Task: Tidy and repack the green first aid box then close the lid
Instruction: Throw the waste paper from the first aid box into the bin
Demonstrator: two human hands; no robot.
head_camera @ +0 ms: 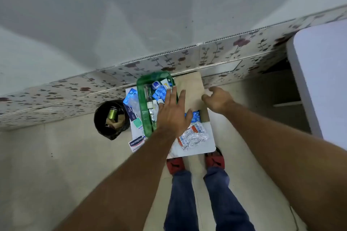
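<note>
The green first aid box point(145, 118) stands open on a small white table, holding blue blister packs, a glass vial and small bottles. My left hand point(173, 112) is spread flat over the box's right edge, fingers apart, holding nothing. My right hand point(217, 100) hovers to the right over a brown paper sheet point(191, 90), fingers loosely curled and empty. Silver and orange blister strips point(193, 137) lie on the table in front of the box. A blue blister pack point(196, 116) peeks out beside my left hand.
A black bin point(110, 118) with a can and paper scraps stands left of the table. A Hansaplast box point(137, 142) and blue packs point(131, 97) lie left of the green box. A white table point(323, 73) is at right. My red slippers point(175, 167) are below.
</note>
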